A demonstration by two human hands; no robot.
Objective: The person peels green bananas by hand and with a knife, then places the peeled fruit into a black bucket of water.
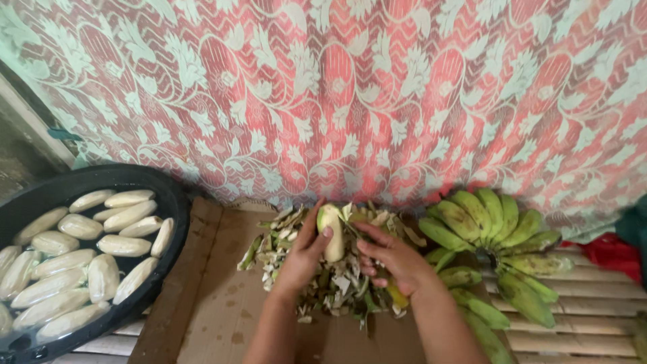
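Half-peeled banana stands upright over the heap of green peelings on the cardboard sheet; the left hand has its fingers clamped around it, thumb pressed on the pale flesh; the right hand has its fingers curled together at the skin beside it, whether on a blade I cannot tell. The bared flesh looks slick, so it may slip into the scraps; the black basin of peeled bananas in water sits well apart, the green bunch near the right wrist.
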